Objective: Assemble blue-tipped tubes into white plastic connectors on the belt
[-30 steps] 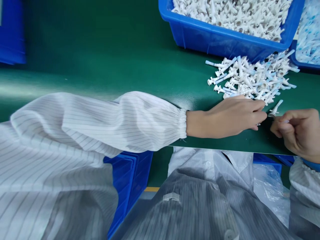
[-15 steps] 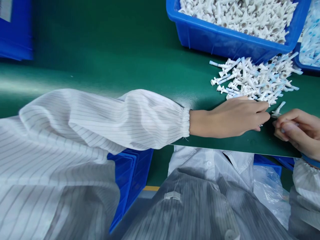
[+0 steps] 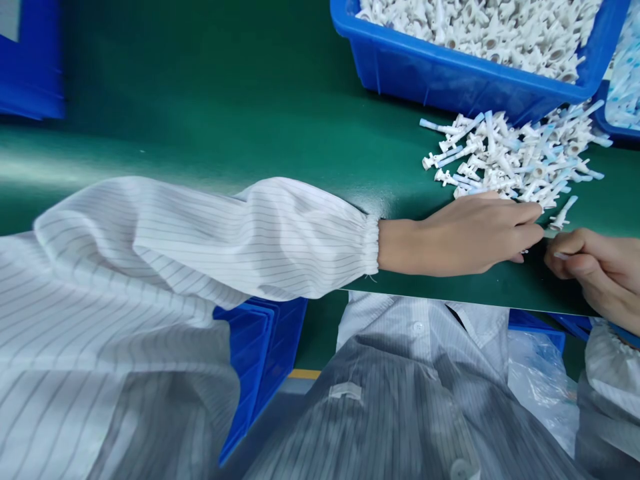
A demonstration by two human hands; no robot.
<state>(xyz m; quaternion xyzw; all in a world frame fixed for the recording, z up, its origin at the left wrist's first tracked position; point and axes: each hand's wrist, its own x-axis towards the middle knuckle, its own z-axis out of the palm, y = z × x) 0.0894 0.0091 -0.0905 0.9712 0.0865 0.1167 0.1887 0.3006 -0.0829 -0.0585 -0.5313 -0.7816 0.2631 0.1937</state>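
My left hand [image 3: 480, 233] is closed at the near edge of a pile of small white plastic fittings [image 3: 525, 157], many with a pale blue tube end. A bit of a white plastic fitting [image 3: 524, 251] peeks out below its fingers; the rest is hidden. To the right, my right hand [image 3: 600, 267] is closed, thumb against curled fingers. A tiny whitish spot shows between them, too small to name. One loose fitting with a tube [image 3: 563, 213] lies on the green table just above the right hand's fingertips.
Behind the pile stands a blue bin [image 3: 450, 63] heaped with white fittings. Another blue bin [image 3: 617, 133] with pale blue and clear pieces is at the right edge. A blue container [image 3: 30, 67] sits far left. Below the table edge are blue crates [image 3: 260, 360] and a clear plastic bag [image 3: 543, 380].
My right hand has turned slightly and its fingers have curled tighter, moving a little away from the loose fitting. My left hand is almost still. The view has shifted slightly.
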